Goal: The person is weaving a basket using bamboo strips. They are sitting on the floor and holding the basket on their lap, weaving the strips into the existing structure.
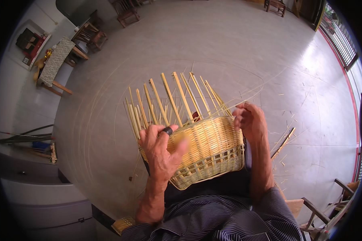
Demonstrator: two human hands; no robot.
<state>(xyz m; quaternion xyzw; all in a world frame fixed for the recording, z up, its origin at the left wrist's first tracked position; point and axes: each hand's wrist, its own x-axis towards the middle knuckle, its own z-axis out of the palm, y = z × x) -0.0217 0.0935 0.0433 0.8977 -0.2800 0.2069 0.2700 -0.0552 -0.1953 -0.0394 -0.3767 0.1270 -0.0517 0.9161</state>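
A partly woven bamboo basket [209,138] lies tilted on the lap, its upright bamboo stakes [169,96] pointing away from me. My left hand [163,150] is at the basket's left side, a black band round one finger, its fingers bent over the woven edge and the thumb spread and blurred. At the right end of the woven edge, my right hand [249,120] is raised with curled, blurred fingers beside thin bamboo weaving strands [250,94]. The strands loop out over the floor. Whether the right fingers pinch a strand cannot be told.
Bamboo offcuts and a dark-edged bamboo strip [283,143] lie on the grey floor at the right. A cloth-covered table [57,58] and a wooden chair [93,36] stand at the upper left. Part of another chair [316,211] shows at the lower right.
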